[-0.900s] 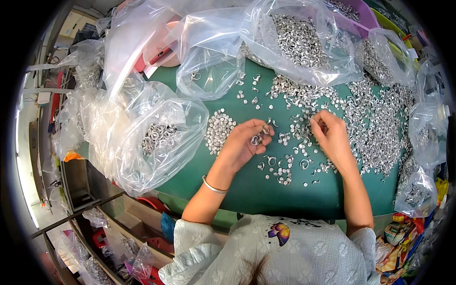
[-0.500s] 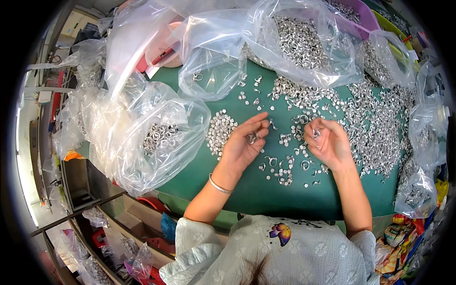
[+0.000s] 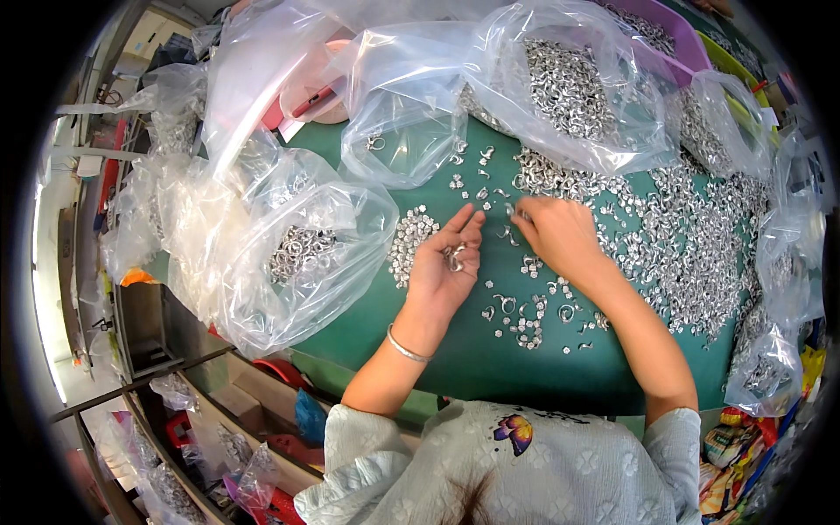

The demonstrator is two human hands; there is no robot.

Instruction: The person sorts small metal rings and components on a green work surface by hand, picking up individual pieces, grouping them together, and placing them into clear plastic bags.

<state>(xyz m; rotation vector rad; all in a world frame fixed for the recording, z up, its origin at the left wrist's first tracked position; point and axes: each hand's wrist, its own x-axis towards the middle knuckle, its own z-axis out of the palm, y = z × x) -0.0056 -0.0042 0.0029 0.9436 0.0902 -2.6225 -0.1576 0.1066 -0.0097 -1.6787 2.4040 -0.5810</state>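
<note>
Pieces of metal cupped in the left hand, right hand just across

We see the left hand turned palm up, its lower fingers loosely curled round a few silvery pieces, while the upper ones reach out straight toward the right hand. The right hand is palm down, reaching leftward, with thumb and forefinger drawn close together. At their tips we make out a small silvery bit; it is too small for us to tell whether it is pinched or simply lies behind them. It sits between the two hands, nearer the right, just off those fingertips on their left side.

From the right fingertips, the cupped pieces lie leftward and closer to the body. We cannot read their long axis, since fingers partly cover them. A loose curved piece rests on the green bench just beside the right thumb, also nearer that hand. Small round pieces form a pile just left of the left hand; a wide heap spreads beyond the right forearm.
</note>
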